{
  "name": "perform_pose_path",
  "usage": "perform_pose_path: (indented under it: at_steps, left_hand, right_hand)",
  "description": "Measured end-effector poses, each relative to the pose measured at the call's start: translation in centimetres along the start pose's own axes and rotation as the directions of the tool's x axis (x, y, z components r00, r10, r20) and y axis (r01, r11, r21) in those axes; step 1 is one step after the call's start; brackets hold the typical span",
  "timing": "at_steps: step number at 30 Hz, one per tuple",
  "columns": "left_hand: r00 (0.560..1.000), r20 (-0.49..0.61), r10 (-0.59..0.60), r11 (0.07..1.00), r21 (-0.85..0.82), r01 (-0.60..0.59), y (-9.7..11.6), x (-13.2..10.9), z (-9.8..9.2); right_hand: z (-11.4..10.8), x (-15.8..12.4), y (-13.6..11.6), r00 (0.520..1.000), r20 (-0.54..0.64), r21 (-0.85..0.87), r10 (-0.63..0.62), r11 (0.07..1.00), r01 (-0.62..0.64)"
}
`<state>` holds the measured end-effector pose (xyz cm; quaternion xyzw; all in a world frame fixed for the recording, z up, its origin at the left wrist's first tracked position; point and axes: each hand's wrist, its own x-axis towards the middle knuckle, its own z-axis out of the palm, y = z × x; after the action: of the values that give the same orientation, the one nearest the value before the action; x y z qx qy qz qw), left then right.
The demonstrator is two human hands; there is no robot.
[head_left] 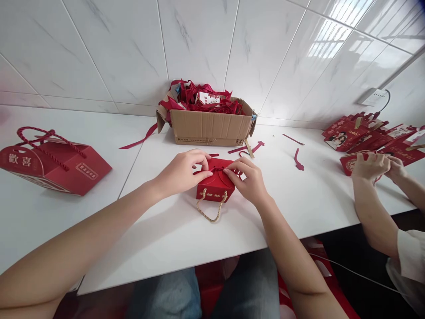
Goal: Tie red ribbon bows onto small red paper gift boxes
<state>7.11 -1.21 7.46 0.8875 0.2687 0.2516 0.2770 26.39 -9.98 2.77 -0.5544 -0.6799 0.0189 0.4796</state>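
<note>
A small red gift box (214,190) with gold lettering stands on the white table in front of me. Its beige rope handle (212,220) hangs down over the near side. Across the lid runs a thin dark red ribbon (218,169), looped or knotted at the middle. My left hand (189,170) pinches this ribbon from the left between thumb and fingers. From the right, my right hand (245,177) pinches it too, close to the lid's centre. Whether the knot is tight is too small to tell.
Behind the gift box is a cardboard box (212,128) heaped with red ribbons. A larger red gift box (76,166) with rope handles lies at left. Ribbon scraps (298,159) are strewn right of centre. A co-worker's hands (372,166) hold another box near several red bags (352,133).
</note>
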Motion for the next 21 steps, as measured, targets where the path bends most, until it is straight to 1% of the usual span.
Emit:
perform_pose_path:
  at_steps: [3, 5, 9, 13, 16, 21]
  left_hand:
    - [0.998, -0.01, 0.07, 0.998, -0.004, -0.07, -0.2, 0.0, 0.2]
    - [0.996, -0.008, 0.093, 0.996, -0.013, -0.093, -0.4, 0.1, 0.4]
    - [0.999, 0.002, 0.051, 0.997, -0.057, -0.051, -0.8, 0.0, 0.8]
    - [0.999, 0.004, 0.052, 0.996, -0.069, -0.051, -0.7, 0.1, 1.1]
    - [0.999, -0.03, 0.038, 0.998, -0.05, -0.039, -0.4, 0.2, 1.5]
    - [0.998, -0.049, 0.051, 0.998, -0.023, -0.052, -0.3, 0.3, 2.3]
  right_hand:
    - [0.0, -0.1, -0.1, 1.0, 0.03, 0.015, 0.002, 1.0, -0.003]
    - [0.0, -0.1, -0.2, 0.999, 0.036, 0.019, 0.018, 1.0, -0.019]
    - [0.2, -0.2, -0.2, 0.998, 0.062, 0.011, 0.033, 0.999, -0.034]
    - [0.1, -0.3, -0.4, 0.997, 0.073, 0.013, 0.013, 1.0, -0.014]
    - [0.1, -0.2, -0.5, 0.998, 0.062, 0.014, 0.008, 1.0, -0.009]
    - [0.5, -0.2, -0.3, 1.0, 0.021, 0.001, 0.001, 1.0, -0.001]
